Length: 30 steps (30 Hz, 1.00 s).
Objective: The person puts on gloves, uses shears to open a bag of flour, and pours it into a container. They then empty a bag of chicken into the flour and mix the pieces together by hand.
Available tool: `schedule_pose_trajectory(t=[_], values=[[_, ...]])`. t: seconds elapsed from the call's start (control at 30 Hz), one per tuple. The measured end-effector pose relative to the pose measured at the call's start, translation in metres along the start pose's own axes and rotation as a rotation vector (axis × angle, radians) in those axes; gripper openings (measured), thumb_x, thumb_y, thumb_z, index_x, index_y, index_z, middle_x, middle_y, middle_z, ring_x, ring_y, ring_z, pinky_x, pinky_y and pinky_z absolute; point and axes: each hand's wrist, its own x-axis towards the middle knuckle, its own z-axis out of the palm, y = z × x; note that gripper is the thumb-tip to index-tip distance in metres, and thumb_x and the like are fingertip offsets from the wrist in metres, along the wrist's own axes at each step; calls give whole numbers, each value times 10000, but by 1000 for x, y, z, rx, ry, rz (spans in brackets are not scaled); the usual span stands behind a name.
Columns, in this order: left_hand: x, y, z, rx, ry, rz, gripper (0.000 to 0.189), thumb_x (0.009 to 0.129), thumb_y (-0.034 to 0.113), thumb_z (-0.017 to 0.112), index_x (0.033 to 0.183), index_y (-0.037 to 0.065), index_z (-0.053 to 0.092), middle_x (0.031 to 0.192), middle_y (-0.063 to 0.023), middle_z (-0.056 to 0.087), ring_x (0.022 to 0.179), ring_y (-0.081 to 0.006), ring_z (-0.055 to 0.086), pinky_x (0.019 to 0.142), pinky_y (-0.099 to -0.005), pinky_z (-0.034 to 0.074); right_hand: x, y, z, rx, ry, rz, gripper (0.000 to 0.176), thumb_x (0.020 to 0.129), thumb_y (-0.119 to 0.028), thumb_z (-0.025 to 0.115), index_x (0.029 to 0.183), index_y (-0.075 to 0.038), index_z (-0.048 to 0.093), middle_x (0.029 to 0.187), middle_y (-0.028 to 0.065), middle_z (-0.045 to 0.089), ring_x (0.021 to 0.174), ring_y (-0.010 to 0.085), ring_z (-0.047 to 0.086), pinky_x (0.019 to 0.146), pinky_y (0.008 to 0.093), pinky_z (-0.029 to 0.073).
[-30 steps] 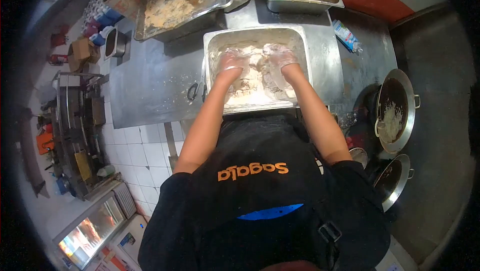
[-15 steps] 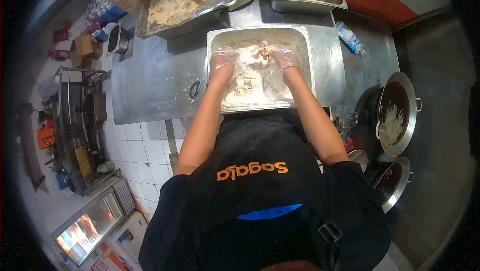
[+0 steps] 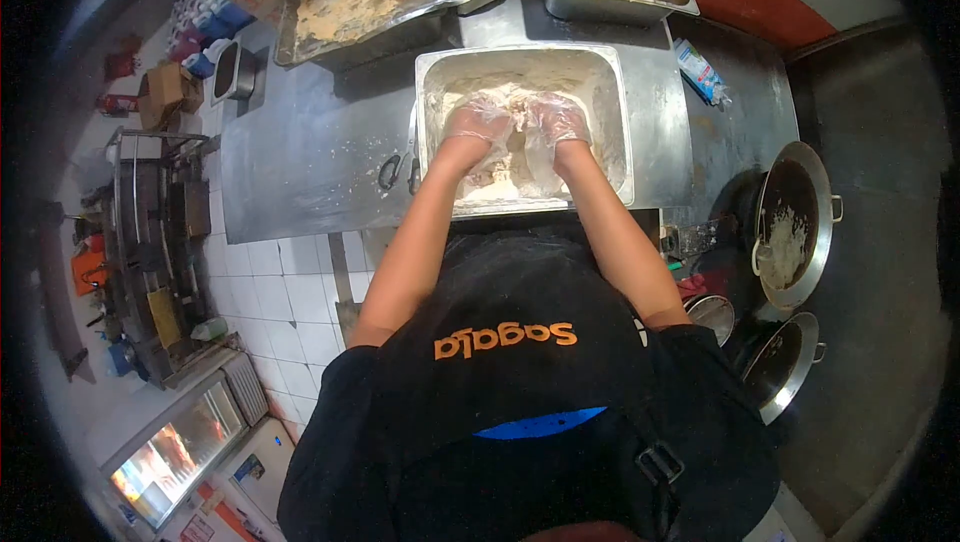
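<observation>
Both of my hands wear clear, loose plastic gloves and are down in a deep rectangular metal pan (image 3: 622, 132) of white flour (image 3: 497, 189). My left hand (image 3: 482, 122) presses into the flour left of centre. Close beside it, my right hand (image 3: 558, 120) works at the same depth. In the narrow gap between them a flour-coated, lumpy piece (image 3: 518, 108) shows. Under the crinkled plastic and flour the fingers of both hands are hidden, so I cannot tell what they grip.
Black-handled scissors (image 3: 389, 173) lie left of the pan on the steel table (image 3: 300, 167). Behind stand a crumb-crusted tray (image 3: 345, 17) and a pan of yellowish liquid (image 3: 610, 4). At right are a plastic packet (image 3: 700, 72) and two large woks (image 3: 826, 212).
My hands have moved inward from the pan's sides toward its middle, closing in on the coated piece. The flour between them is pushed about.
</observation>
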Motion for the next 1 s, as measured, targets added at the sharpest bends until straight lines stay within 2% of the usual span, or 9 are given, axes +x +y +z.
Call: schedule_pose_trajectory(t=[0.2, 0.33, 0.4, 0.47, 0.5, 0.57, 0.73, 0.93, 1.0], values=[[-7, 8, -10, 310, 56, -100, 298, 724, 244, 674, 876, -12, 647, 848, -167, 654, 800, -253, 623, 704, -339, 470, -9, -7, -3, 457, -117, 78, 371, 813, -167, 639, 1142, -35, 531, 1079, 62, 567, 969, 160, 521, 829, 285, 418], [-4, -13, -9, 273, 180, -88, 289, 698, 257, 681, 819, -3, 653, 809, -191, 645, 800, -314, 616, 693, -373, 470, -17, -24, -10, 247, -97, -3, 420, 821, -261, 625, 1167, -42, 530, 1107, 67, 570, 1004, 167, 522, 853, 289, 418], [-1, -30, -7, 486, 273, 121, 253, 688, 219, 664, 798, -7, 637, 787, -203, 629, 771, -361, 595, 686, -409, 465, -16, -32, -14, 182, -93, 5, 434, 817, -299, 621, 1156, -38, 544, 1122, 76, 576, 1023, 182, 527, 877, 297, 415], [-8, -21, -5, 487, 342, 169, 243, 690, 202, 650, 802, -11, 626, 790, -210, 618, 762, -369, 588, 682, -414, 465, -8, -36, -20, -574, -127, -521, 324, 777, -264, 644, 1021, -51, 635, 1046, 107, 629, 975, 219, 574, 860, 314, 434], [-12, -16, -5, 486, 413, 217, 232, 691, 186, 636, 806, -15, 616, 793, -217, 608, 753, -376, 582, 678, -419, 465, -7, -37, -25, -573, -125, -521, 324, 777, -264, 644, 1021, -51, 635, 1046, 107, 629, 975, 219, 574, 860, 314, 434], [-17, -3, -13, 491, 350, 184, 230, 699, 176, 617, 838, -7, 610, 835, -212, 598, 801, -373, 572, 717, -417, 462, -9, -37, -35, -804, -213, -615, 308, 749, -265, 641, 992, -78, 658, 1032, 130, 635, 974, 249, 585, 883, 328, 431], [-26, 14, -19, 496, 403, 174, 252, 707, 153, 584, 916, 14, 601, 898, -204, 589, 839, -366, 562, 755, -411, 461, -10, -45, -51, -636, -120, -609, 297, 748, -235, 622, 1011, -101, 656, 1042, 102, 638, 959, 236, 596, 881, 314, 445], [-29, 11, -32, 813, 444, 515, 250, 756, 114, 565, 979, 7, 600, 934, -158, 619, 833, -291, 594, 763, -355, 468, 4, -47, -59, -541, -145, -711, 339, 780, -219, 606, 1089, -81, 611, 1138, 100, 595, 1011, 205, 579, 905, 294, 430], [-27, 7, -32, 451, 330, 463, 243, 780, 92, 574, 1010, 15, 595, 1004, -132, 627, 882, -218, 596, 782, -311, 463, -4, -58, -58, -652, -235, -599, 384, 832, -236, 560, 1179, -72, 542, 1245, 88, 525, 1084, 205, 540, 933, 283, 413]])
